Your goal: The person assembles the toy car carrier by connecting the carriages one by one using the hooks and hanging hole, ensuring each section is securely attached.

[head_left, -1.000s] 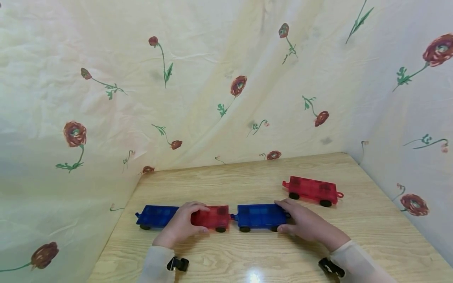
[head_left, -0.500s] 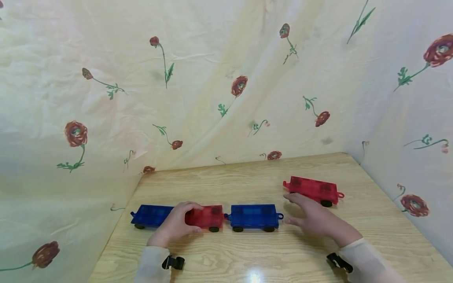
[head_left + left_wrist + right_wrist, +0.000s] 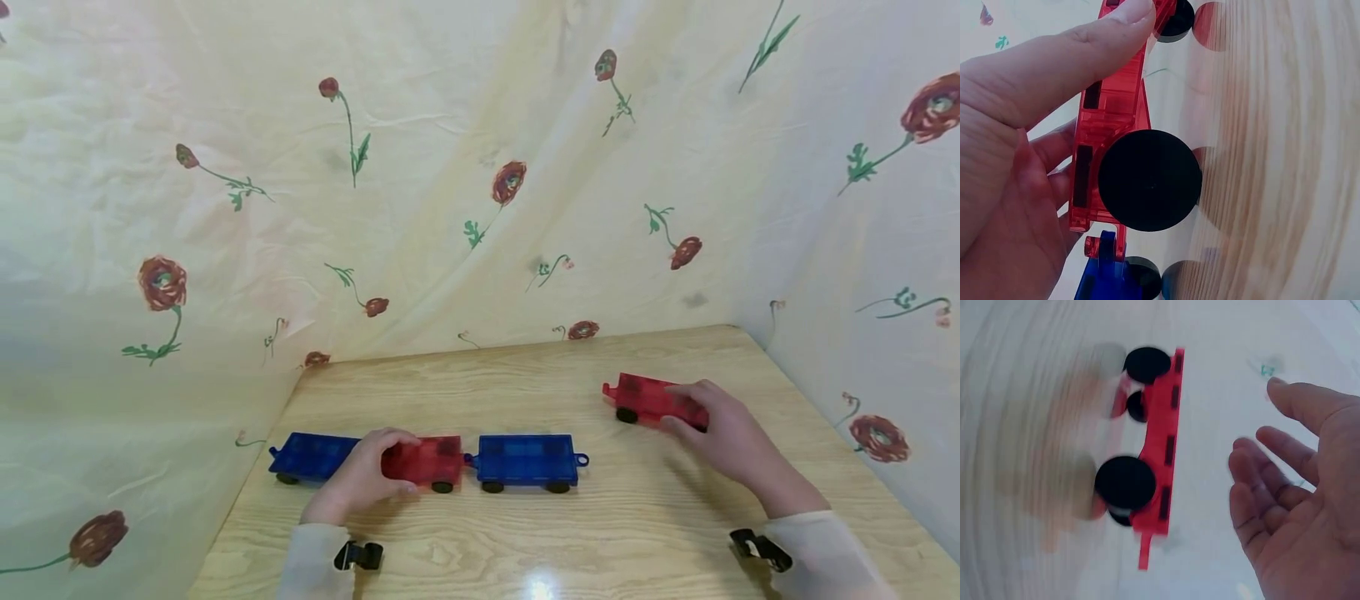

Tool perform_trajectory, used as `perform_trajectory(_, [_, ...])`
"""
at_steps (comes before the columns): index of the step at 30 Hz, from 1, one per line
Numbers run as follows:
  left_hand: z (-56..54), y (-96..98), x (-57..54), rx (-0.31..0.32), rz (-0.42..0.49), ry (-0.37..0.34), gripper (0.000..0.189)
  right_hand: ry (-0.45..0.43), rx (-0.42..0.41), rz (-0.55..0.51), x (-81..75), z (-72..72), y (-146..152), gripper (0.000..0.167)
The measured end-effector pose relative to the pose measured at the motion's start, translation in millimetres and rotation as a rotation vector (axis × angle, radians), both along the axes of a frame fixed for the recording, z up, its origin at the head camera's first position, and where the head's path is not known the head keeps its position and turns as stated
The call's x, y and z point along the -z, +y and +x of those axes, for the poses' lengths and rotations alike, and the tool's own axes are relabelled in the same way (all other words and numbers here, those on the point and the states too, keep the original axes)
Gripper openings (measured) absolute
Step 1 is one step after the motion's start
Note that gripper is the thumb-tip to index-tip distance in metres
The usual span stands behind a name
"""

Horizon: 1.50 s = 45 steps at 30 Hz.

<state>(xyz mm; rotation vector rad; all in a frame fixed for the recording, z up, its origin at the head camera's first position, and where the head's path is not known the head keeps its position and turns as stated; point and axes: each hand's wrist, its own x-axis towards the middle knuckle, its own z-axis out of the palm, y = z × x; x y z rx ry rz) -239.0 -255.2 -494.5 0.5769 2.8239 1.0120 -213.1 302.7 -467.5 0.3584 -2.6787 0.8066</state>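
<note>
1. The far red wagon (image 3: 645, 398) stands on the table (image 3: 480, 542); the right hand (image 3: 731, 437) is at its right end, fingers loosely curved, apart from it in the right wrist view.
2. The left hand (image 3: 356, 483) grips the middle red wagon (image 3: 441, 454), between two blue wagons (image 3: 525, 458).
3. Each hand hides part of its red wagon.
4. Both forearms reach forward, thumbs nearest the wearer.
</note>
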Motion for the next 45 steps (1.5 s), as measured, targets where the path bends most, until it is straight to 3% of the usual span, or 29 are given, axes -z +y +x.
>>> perform_trajectory(9, [2.5,-3.1,-4.0,-0.01,0.007,-0.026,0.066,-0.003,0.033,0.089,10.0,-4.4,24,0.063])
perform_trajectory(13, [2.8,-3.8,-4.0,-0.02,-0.005,-0.027,0.07,-0.077,-0.007,0.115,13.0,-5.2,28,0.075])
perform_trajectory(18, [2.4,-2.1,-5.3,-0.025,-0.019,-0.037,0.077,-0.165,-0.024,0.109,19.2,-5.0,31,0.075])
perform_trajectory(23, [4.3,6.6,-9.9,-0.032,0.006,-0.058,0.084,-0.13,0.001,0.115,22.0,-2.9,32,0.071])
perform_trajectory(28, [6.3,28.1,-14.8,-0.02,0.059,0.0,0.072,-0.105,0.023,0.141,24.1,-3.4,35,0.075])
perform_trajectory(32, [7.2,54.0,-18.4,0.039,0.059,0.041,0.069,-0.12,0.035,0.179,23.1,-3.6,35,0.076])
perform_trajectory(39, [10.6,96.1,-19.2,0.145,0.001,0.025,0.071,-0.127,0.054,0.151,21.6,-5.0,35,0.066])
perform_trajectory(45, [13.2,122.7,-15.1,0.166,-0.092,0.08,0.085,-0.209,0.085,0.101,20.4,-6.5,33,0.073])
